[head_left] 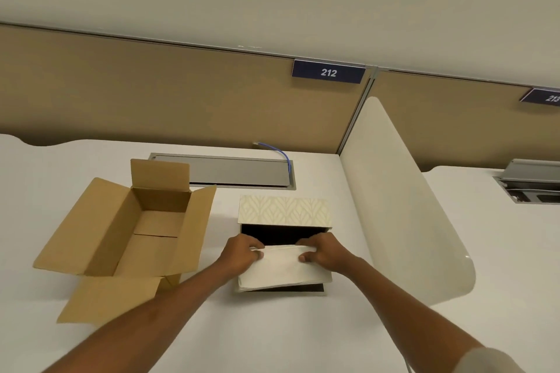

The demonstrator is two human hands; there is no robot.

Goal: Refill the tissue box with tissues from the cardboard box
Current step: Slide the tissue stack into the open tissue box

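The tissue box [283, 209] stands open on the white desk, its patterned cream lid raised at the back and its dark inside showing. A white stack of tissues [283, 271] lies tilted over the box's near edge, partly inside the opening. My left hand [242, 254] grips the stack's far left corner. My right hand [322, 253] grips its far right corner. The brown cardboard box [145, 230] sits to the left with all flaps open, and what shows of its inside holds nothing.
A white curved divider panel [403, 206] stands right of the tissue box. A grey cable tray lid [224, 171] with a blue cable [283, 154] lies behind. Tan partition walls with number plates 212 [328, 72] run along the back of the desk [288, 336].
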